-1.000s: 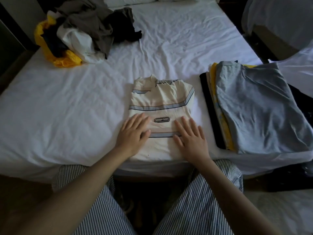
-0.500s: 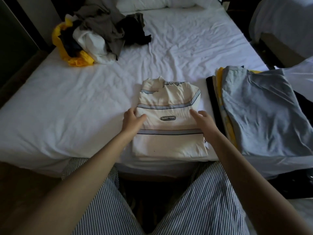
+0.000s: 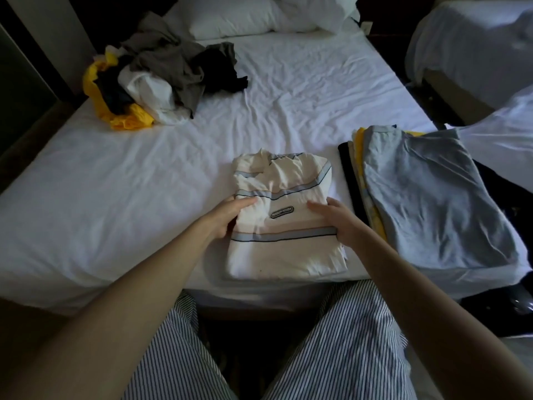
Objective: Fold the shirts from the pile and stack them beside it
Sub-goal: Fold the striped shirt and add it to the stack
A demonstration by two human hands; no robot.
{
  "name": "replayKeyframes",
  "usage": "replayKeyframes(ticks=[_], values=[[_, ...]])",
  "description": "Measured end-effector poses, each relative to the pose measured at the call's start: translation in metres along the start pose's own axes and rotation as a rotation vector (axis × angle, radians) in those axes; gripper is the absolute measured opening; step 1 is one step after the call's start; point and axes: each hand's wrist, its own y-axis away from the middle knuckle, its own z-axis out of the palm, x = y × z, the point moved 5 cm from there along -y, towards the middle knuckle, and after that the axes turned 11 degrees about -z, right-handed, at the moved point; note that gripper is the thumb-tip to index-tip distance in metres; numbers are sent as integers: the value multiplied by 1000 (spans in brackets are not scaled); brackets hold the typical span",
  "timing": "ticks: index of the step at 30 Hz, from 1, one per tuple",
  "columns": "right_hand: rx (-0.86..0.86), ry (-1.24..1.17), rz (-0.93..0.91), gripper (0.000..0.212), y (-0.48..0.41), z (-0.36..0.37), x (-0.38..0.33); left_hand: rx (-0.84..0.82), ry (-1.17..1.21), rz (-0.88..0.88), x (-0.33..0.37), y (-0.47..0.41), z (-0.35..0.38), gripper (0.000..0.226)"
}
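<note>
A folded cream shirt with blue stripes and a small badge lies on the white bed near its front edge. My left hand grips the shirt's left edge, thumb on top and fingers tucked under. My right hand grips its right edge the same way. The pile of unfolded shirts, grey, black, white and yellow, sits at the far left of the bed. A stack of folded shirts, a grey-blue one on top, lies to the right of the cream shirt.
White pillows lie at the head of the bed. A second bed with white covers stands at the right. My knees in striped trousers are against the bed's front edge. A dark gap runs between the beds.
My hands went from lying flat on the shirt's lower part to gripping its left and right edges at mid-height. The shirt's sides are slightly bunched.
</note>
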Motion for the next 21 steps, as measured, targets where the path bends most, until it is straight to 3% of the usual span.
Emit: replayKeyframes(ticks=[7,21], values=[[-55,-94,-10,7,8,-19,-20,-19,-135,92,25,15,7,26],[38,-106,-201,11,25,-147,-95,-276,-12,206,110,36,126,21]])
